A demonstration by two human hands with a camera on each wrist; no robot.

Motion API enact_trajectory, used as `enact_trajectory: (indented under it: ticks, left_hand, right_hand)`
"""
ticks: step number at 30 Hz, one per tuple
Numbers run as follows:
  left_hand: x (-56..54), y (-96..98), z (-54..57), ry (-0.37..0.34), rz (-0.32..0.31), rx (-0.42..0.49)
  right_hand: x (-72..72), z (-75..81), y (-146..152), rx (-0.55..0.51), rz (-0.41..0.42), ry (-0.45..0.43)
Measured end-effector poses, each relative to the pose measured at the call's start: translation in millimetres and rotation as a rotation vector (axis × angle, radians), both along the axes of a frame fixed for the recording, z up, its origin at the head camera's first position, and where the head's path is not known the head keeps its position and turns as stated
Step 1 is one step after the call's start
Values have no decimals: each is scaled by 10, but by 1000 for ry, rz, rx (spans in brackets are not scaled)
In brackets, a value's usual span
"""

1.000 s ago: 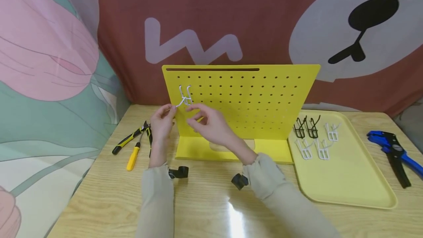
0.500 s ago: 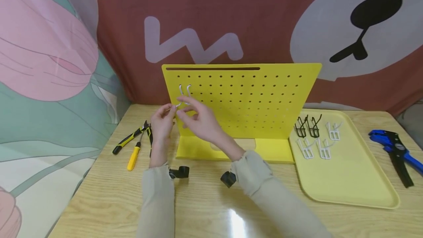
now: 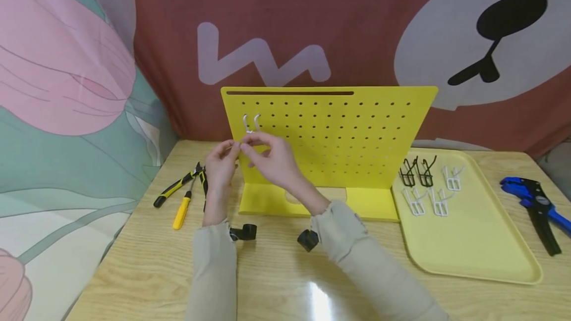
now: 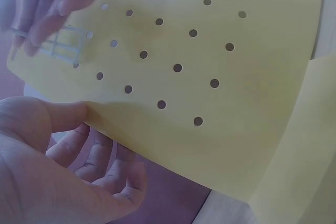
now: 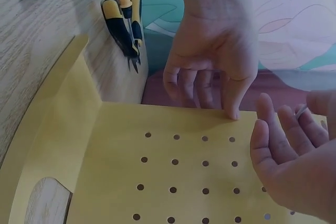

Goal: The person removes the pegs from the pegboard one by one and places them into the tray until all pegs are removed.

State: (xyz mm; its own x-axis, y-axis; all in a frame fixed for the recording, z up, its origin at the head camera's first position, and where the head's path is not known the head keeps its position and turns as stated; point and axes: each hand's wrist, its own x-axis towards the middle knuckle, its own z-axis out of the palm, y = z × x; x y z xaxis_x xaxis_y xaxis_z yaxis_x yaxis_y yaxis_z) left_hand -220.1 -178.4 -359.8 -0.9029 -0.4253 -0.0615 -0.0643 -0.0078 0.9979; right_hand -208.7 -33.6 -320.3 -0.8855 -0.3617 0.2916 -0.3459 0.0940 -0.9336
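Observation:
A yellow pegboard [image 3: 330, 157] stands upright on its base in the middle of the table. At its left edge my left hand [image 4: 63, 156] pinches the board, thumb on the front face and fingers behind. A white wire hook [image 3: 256, 122] sits at the upper left of the board, its two bent prongs at the holes. My right hand [image 3: 274, 160] pinches the hook's front arm between thumb and fingers, covering most of it in the head view. In the left wrist view the hook's small grid [image 4: 80, 45] shows below the right hand's fingers.
Right of the board, a pale yellow tray [image 3: 477, 246] holds black hooks [image 3: 426, 175] and white hooks [image 3: 440, 204]. Blue-handled pliers [image 3: 535, 202] lie beyond it. To the left are yellow-black pliers [image 3: 176, 187] and a yellow screwdriver [image 3: 181, 212]. A curtain hangs behind.
My right hand has moved left to the hook's arm and closed its thumb and fingers on it. The left hand stays at the board's left edge.

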Motion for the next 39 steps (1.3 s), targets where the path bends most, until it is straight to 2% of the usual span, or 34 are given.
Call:
enact_trajectory:
  ticks: [7,11,16,20,30,39]
  left_hand:
    - [-12,34,4,0,-5,17]
    - [-19,44,-6,-1,-5,3]
    - [-13,44,-29,-3,1,8]
    - [-6,40,-35,-34,1,1]
    - [0,17,-23,-51,-10,8]
    - [-6,-20,-13,-50,1,16]
  right_hand:
    - [133,27,132,-157,82,-95]
    - [166,42,231,-203,87,-110]
    - [173,-4,374,-152,89,-120]
    - [197,-89,548,-98,85,-140]
    - [297,-352,1029,-40,-23,-180]
    - [388,-416,1679,52,-57,-106]
